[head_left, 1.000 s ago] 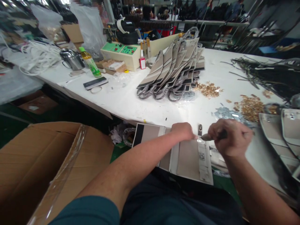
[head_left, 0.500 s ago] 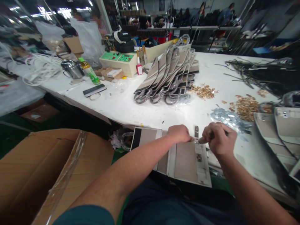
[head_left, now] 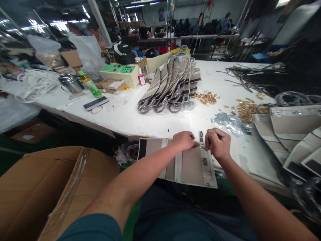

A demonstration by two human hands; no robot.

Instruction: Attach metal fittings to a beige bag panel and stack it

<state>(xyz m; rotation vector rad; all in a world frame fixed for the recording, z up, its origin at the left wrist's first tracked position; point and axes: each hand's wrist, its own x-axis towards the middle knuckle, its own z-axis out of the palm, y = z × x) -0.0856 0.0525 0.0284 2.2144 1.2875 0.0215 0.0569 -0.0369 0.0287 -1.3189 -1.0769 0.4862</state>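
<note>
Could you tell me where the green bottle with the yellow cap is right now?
In the head view, the green bottle with the yellow cap stands far left on the white table, between the shiny metal kettle and the cream control box.

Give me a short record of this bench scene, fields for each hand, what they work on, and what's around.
left hand: pressing down on the grey panel at the table edge
right hand: closed on a thin dark tool, tip at the panel's top edge
behind: fanned stack of panels, gold fittings, silver pieces
left side: open cardboard box
</note>
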